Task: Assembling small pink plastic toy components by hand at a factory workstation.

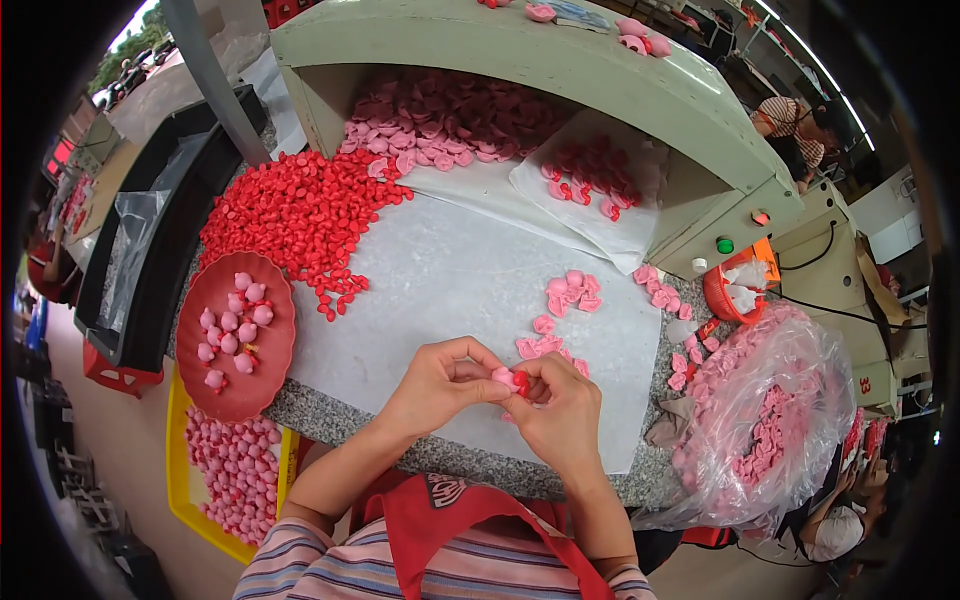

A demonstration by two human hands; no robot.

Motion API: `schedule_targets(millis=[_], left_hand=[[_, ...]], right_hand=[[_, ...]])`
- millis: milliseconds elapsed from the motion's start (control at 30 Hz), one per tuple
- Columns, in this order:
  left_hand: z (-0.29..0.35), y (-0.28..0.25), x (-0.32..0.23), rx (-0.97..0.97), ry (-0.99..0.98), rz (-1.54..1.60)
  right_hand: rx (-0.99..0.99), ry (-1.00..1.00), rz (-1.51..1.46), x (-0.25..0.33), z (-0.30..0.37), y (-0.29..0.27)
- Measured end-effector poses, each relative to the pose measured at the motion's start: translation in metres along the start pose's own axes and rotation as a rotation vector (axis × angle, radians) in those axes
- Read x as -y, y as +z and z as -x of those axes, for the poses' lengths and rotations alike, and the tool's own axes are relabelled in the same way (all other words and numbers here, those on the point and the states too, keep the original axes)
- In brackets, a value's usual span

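Observation:
Over the pale sheet (400,270) my two hands meet in front of me. My left hand (445,385) pinches a small soft-looking pink piece (504,379). Against its right side is a small glossy red piece (521,381), held in the closed fingers of my right hand (555,405). The fingers partly cover both, so I cannot tell whether they are joined. Just beyond my hands lie loose pink pieces (540,346), curled like shells. A heap of red pieces (290,215) spreads over the far left of the sheet.
A red scalloped plate (195,330) holds round pink pieces, above a yellow tray (178,465) of more. At the back stands a greenish metal housing (500,40) with pink pieces inside. An orange basket (728,303) and a clear plastic bag (810,400) sit on the right.

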State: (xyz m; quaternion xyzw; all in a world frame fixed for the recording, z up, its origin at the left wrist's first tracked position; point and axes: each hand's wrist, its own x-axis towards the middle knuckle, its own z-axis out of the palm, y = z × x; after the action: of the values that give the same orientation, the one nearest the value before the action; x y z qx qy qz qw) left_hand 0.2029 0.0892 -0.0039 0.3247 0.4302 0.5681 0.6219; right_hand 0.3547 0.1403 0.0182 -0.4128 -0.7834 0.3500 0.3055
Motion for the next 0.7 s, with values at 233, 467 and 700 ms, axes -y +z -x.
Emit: schedule_targets(millis=[233,467,700], left_hand=[[-0.010,-0.003,0.013,-0.098,0.078,-0.062],[-0.023,0.002,0.015,-0.090,0.089,-0.118],[-0.071,0.010,0.024,-0.048,0.252,-0.236]], right_hand=[[-0.128,-0.142,0.061,-0.018,-0.005,0.018],[-0.117,-0.153,0.065,-0.027,-0.014,0.010],[-0.255,-0.160,-0.007,-0.057,-0.038,0.003]])
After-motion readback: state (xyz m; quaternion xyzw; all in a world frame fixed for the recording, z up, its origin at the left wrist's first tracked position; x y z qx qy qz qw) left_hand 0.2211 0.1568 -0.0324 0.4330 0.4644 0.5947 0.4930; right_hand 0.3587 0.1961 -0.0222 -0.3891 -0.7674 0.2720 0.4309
